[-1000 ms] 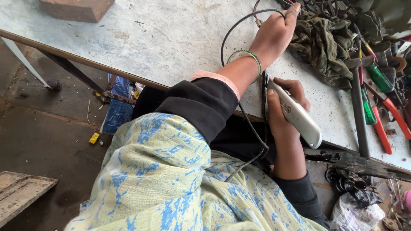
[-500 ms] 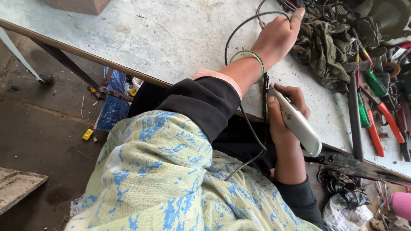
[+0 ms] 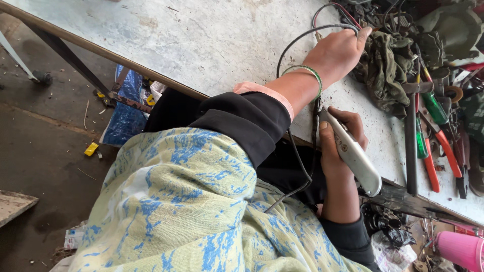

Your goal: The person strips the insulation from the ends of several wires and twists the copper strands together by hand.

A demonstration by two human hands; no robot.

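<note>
Head view: I see a blue plastic bag (image 3: 122, 116) on the floor under the scuffed grey table (image 3: 201, 45). Left hand (image 3: 339, 53) pinches a black cable (image 3: 297, 43) looping across the tabletop. Right hand (image 3: 339, 146) is wrapped around a smooth grey utility knife (image 3: 353, 158) at the table's near edge. Screwdrivers (image 3: 428, 131) crowd the right; left half is bare.

Soft even daylight, sharp, faint shadows.

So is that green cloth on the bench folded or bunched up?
Bunched up: the green cloth lies crumpled in loose folds beside the left hand.
</note>
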